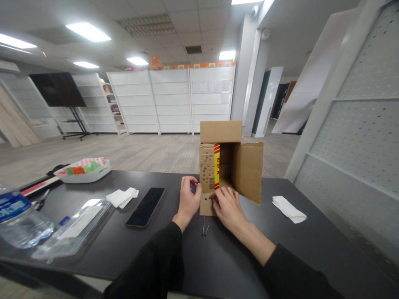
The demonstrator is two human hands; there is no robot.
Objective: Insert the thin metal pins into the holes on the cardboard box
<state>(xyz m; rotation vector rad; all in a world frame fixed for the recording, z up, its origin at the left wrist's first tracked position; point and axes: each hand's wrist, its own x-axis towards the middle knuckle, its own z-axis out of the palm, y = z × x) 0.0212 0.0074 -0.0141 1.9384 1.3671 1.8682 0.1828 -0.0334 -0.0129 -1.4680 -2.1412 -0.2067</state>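
Two bare hands work at a cardboard box [205, 170] on a black table [215, 265], the step in hand apparently fine work at its dark-dotted lower flap [205, 210]. The right hand [229, 207] bunches its fingertips over the flap; the left hand [189, 198] curls beside the box, thumb and fingers narrowly parted; whether either holds anything cannot be told. The next move seems to call for a steady flap. Thin metal rods [203, 226] jut towards the wearer, the side flap [249, 170] crowds the right, and a phone [146, 207] lies left, apart
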